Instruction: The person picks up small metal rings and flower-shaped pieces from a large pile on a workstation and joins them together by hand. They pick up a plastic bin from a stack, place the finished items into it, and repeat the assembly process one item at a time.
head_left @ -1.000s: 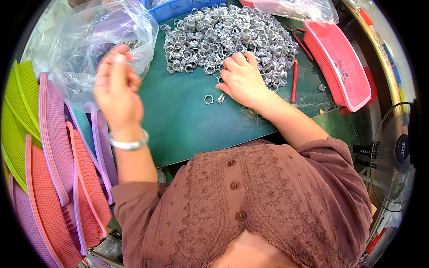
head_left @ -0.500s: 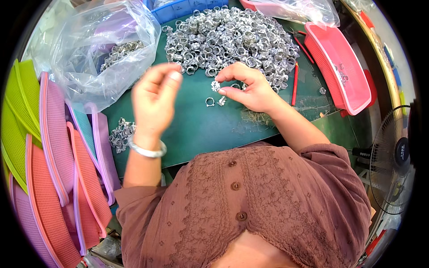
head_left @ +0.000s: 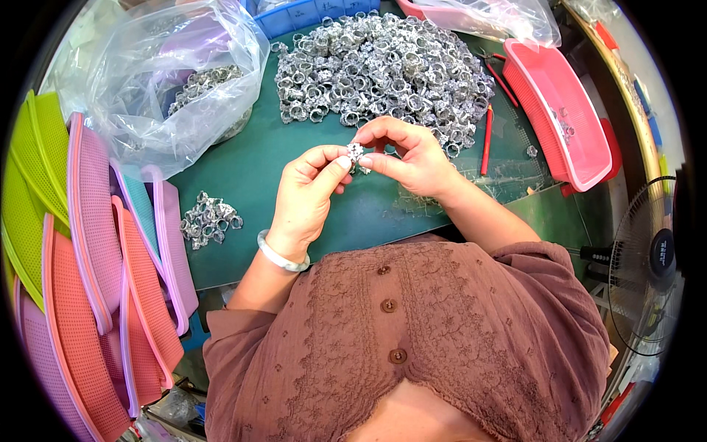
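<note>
A silver ring (head_left: 355,152) with a clustered, sparkling top is pinched between both my hands over the green table mat. My left hand (head_left: 311,184), with a pale bangle (head_left: 283,253) at the wrist, grips it from the left with thumb and fingers. From the right, my right hand (head_left: 412,158) closes thumb and forefinger on the same ring. Part of another ring shows under the right fingers, mostly hidden. Just beyond the hands rises a large heap of silver rings (head_left: 390,66). A smaller pile of rings (head_left: 210,219) lies left of my left forearm.
A clear plastic bag (head_left: 140,132) with more rings sits at the back left. Stacked coloured baskets (head_left: 96,214) line the left edge. On the right are a pink basket (head_left: 582,158), a red pencil-like tool (head_left: 487,140), red-handled pliers (head_left: 502,82) and a fan (head_left: 648,258).
My left hand has come down and right from beside the heap to meet my right hand at the ring, and now grips it too. The right hand has barely moved.
</note>
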